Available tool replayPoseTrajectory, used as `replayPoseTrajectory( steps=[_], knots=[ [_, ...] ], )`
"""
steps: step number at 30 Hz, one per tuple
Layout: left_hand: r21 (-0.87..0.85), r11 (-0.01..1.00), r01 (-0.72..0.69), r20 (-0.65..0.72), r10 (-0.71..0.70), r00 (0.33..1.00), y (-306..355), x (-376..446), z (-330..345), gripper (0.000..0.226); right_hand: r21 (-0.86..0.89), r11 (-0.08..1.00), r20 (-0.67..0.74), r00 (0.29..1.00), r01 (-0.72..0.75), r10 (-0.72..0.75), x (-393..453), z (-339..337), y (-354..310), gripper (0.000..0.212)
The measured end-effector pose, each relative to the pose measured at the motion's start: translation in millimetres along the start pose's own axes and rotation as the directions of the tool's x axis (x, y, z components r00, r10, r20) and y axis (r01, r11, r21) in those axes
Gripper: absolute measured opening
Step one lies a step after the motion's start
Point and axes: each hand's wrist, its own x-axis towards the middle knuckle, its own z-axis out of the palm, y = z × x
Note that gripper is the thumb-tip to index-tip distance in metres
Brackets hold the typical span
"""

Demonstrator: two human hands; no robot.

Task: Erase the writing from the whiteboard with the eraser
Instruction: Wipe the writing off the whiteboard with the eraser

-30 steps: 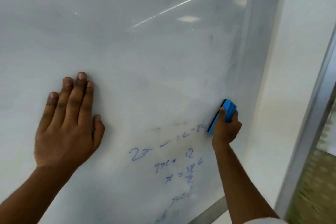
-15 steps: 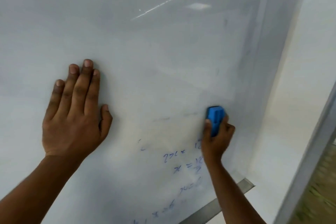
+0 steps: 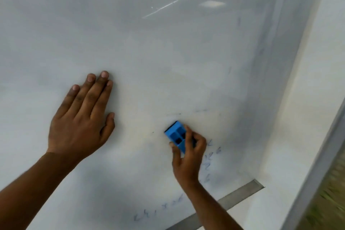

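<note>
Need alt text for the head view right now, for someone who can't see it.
A right hand grips a blue eraser against a whiteboard, with faint blue writing left beside and below it. The left hand presses flat on the board, fingers straight.

Only faint, unreadable blue scrawl (image 3: 212, 157) on the whiteboard (image 3: 168, 52)

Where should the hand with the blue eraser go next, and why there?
Probably down and to the right. The right hand grips the blue eraser against the whiteboard, and faint blue writing shows just right of and below that hand, with more near the bottom frame. The left hand rests flat on the board, well clear of that path.
</note>
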Motion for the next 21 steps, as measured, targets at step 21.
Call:
replayPoseTrajectory(
  steps=[21],
  knots=[
    [0.154, 0.988, -0.029, 0.000, 0.029, 1.000, -14.7, -42.7, 0.4, 0.071, 0.162, 0.914, -0.137, 0.909, -0.371, 0.393, 29.6, -14.6, 0.9, 0.062]
  ],
)
